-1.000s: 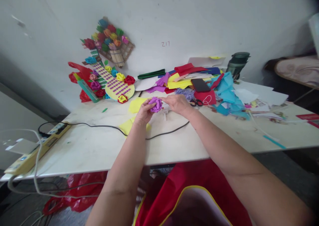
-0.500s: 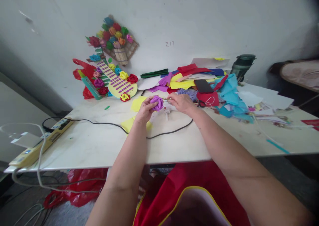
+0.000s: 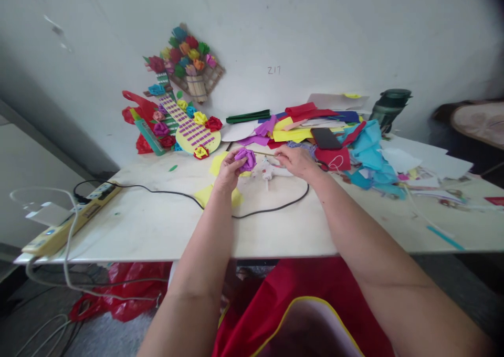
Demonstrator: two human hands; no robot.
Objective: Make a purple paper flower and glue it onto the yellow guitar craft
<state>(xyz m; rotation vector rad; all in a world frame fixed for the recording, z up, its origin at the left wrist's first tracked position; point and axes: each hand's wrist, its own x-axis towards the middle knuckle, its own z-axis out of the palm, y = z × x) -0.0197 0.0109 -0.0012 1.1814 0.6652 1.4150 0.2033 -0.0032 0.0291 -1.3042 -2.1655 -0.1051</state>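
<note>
Both forearms reach forward over the counter (image 3: 149,220), converging. Left hand (image 3: 226,172) pinches the flower (image 3: 247,160), held up above the counter between the hands; right hand (image 3: 296,161), bent inward, has fingers clamped on the stick (image 3: 266,154), roughly level, tip at the flower's edge, glue gun (image 3: 268,174) just below.

- A plain, pale grey wall (image 3: 315,37) behind, handwritten characters (image 3: 274,70) at mid-height; scuffs (image 3: 57,30) at upper left;
- a long white worktop (image 3: 157,228) against it, its surface lightly marked;
- a flat, pale panel (image 3: 51,160) at left, its kind unclear;
- dark-edged furniture (image 3: 478,119) at right, with a pale patterned surface, blurred;
- a grey, mottled floor (image 3: 112,341) below, partly shadowed;
- cool, soft light; the far-left wall dimmer.
</note>
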